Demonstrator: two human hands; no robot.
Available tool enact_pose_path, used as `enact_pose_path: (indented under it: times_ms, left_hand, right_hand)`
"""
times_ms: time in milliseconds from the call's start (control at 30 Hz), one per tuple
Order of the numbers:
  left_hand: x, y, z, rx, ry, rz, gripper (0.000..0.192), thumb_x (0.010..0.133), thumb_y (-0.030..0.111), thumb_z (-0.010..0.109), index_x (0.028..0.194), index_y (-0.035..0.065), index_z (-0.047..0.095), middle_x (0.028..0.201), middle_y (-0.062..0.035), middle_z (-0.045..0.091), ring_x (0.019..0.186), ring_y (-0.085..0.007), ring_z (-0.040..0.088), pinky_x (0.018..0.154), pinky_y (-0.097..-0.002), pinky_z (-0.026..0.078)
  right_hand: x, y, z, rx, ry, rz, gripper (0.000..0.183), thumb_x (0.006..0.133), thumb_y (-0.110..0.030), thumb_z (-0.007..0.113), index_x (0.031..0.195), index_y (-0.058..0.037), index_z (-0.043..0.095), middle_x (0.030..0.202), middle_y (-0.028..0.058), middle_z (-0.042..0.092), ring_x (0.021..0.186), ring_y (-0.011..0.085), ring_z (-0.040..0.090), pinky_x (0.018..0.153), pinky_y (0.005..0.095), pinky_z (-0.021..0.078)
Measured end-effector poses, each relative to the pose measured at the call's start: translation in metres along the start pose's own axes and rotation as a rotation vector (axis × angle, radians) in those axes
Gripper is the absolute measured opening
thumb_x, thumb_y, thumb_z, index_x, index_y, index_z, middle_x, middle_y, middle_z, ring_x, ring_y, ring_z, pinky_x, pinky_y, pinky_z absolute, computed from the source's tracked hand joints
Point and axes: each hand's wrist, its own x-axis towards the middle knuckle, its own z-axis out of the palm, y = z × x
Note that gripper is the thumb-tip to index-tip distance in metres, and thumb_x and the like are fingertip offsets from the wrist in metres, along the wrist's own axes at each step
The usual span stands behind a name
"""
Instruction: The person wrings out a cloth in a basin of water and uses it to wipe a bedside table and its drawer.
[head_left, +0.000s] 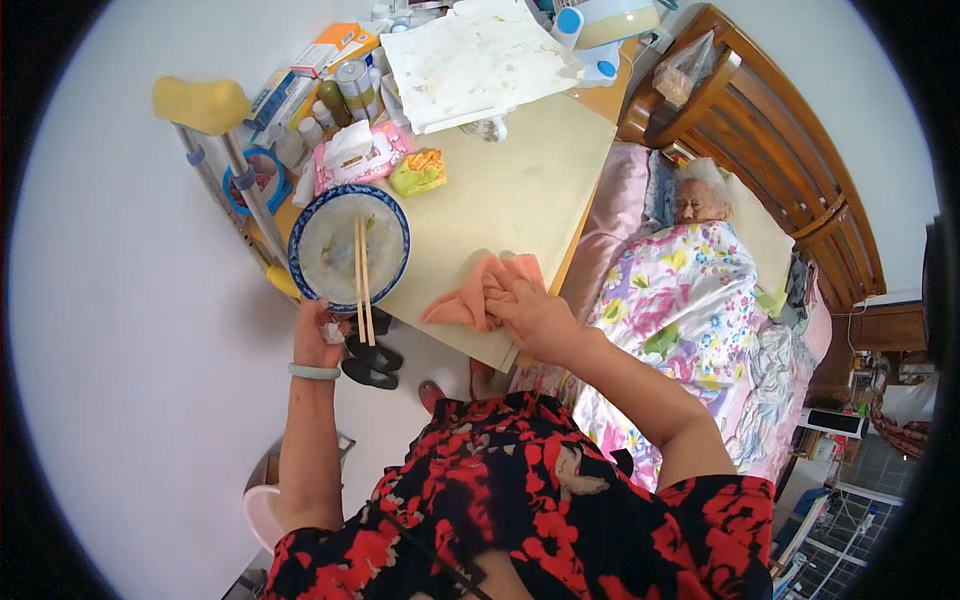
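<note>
My left hand (319, 330) grips the near rim of a blue-patterned bowl (322, 259), with a crumpled white tissue (332, 333) against the palm. Cloudy liquid with some green bits lies in the bowl, and a pair of wooden chopsticks (361, 277) rests across it, their ends past the near rim. My right hand (525, 311) presses a bunched orange cloth (480, 289) onto the cream tabletop (517, 187) close to its near right edge. Behind the bowl are a pink wipes packet (364, 157) and a green and yellow crumpled packet (418, 172).
A crutch (251, 180) leans at the table's left end. Bottles, a can (355, 86) and boxes crowd the back left; a stained white sheet (480, 64) lies at the back. To the right, a person (701, 195) lies in bed under a floral cover (675, 300). Black shoes (371, 364) are on the floor.
</note>
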Motion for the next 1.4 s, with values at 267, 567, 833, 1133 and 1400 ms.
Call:
enact_pose_path:
  times_ms: [267,567,833,1133,1400]
  left_hand:
    - [-0.017,0.0,0.012,-0.002,-0.02,-0.006,0.029,0.082,0.017,0.051,0.111,0.0144,0.05,0.093,-0.0002,0.063,0.073,-0.0123,0.061,0.048,-0.0216,0.04]
    - [-0.056,-0.017,0.024,-0.15,-0.043,-0.032,0.032,0.084,0.023,0.047,0.113,0.0105,0.049,0.102,-0.0091,0.057,0.073,-0.0179,0.058,0.046,-0.0201,0.041]
    - [-0.081,-0.075,0.061,0.451,-0.119,-0.424,0.031,0.089,0.027,0.051,0.106,0.0012,0.052,0.09,-0.0134,0.063,0.073,-0.0241,0.065,0.046,-0.0208,0.042]
    - [-0.063,-0.093,0.105,0.819,0.014,-0.486,0.048,0.092,0.04,0.044,0.074,-0.0009,0.06,0.062,-0.0113,0.062,0.046,-0.0126,0.055,0.04,-0.0216,0.036]
    - [-0.067,-0.101,0.119,0.685,0.0,-0.531,0.04,0.092,0.035,0.05,0.073,0.001,0.058,0.063,-0.0096,0.063,0.045,-0.0108,0.056,0.036,-0.0202,0.033]
  right_hand:
    - [0.008,0.043,-0.009,-0.091,0.221,0.102,0.026,0.079,-0.014,0.054,0.105,-0.0163,0.057,0.124,0.0219,0.046,0.113,0.038,0.048,0.084,0.0415,0.0486]
    - [0.036,0.107,-0.04,-0.061,0.477,0.036,0.034,0.078,-0.008,0.058,0.111,-0.0128,0.055,0.117,0.0244,0.049,0.117,0.0449,0.041,0.086,0.0443,0.0468]
    - [0.078,0.169,-0.072,-0.101,0.629,0.134,0.034,0.08,-0.012,0.054,0.113,-0.0153,0.054,0.108,0.0241,0.051,0.102,0.0422,0.05,0.084,0.045,0.044]
    - [0.118,0.254,-0.113,-0.263,0.573,0.204,0.034,0.087,-0.023,0.05,0.121,-0.0175,0.053,0.105,0.0249,0.053,0.095,0.0413,0.056,0.08,0.0439,0.0472]
    - [0.141,0.252,-0.131,-0.134,0.657,0.006,0.021,0.082,-0.014,0.05,0.099,-0.0066,0.06,0.103,0.0221,0.057,0.094,0.0365,0.056,0.081,0.04,0.0451]
